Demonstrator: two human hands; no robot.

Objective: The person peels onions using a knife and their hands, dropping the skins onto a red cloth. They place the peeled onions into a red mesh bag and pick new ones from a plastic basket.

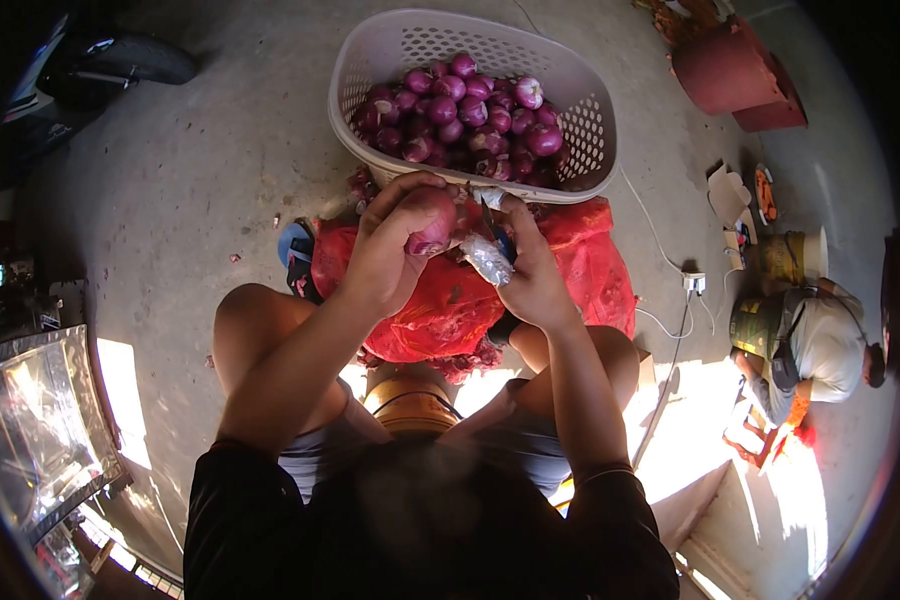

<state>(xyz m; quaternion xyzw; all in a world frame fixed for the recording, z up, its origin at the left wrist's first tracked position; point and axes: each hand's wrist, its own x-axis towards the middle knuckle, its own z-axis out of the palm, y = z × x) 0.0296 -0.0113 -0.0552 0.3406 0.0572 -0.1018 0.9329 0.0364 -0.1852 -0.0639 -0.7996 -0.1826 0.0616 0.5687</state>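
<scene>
A red onion (432,221) is held in my left hand (390,245), its fingers wrapped round it. My right hand (535,270) is closed on a small knife (488,222), whose handle seems wrapped in silvery material; the blade points up and toward the onion. Both hands are above a red mesh sack (430,315) between my knees. Just beyond them stands a light plastic basket (592,85) holding several purple onions (450,110). Onion skins lie around the sack.
A person (820,345) bends over at the right, near a yellow bucket (795,255). A cable with a white socket box (694,282) runs along the floor. Red containers (735,75) stand at the upper right, and a motorcycle wheel (135,60) at the upper left.
</scene>
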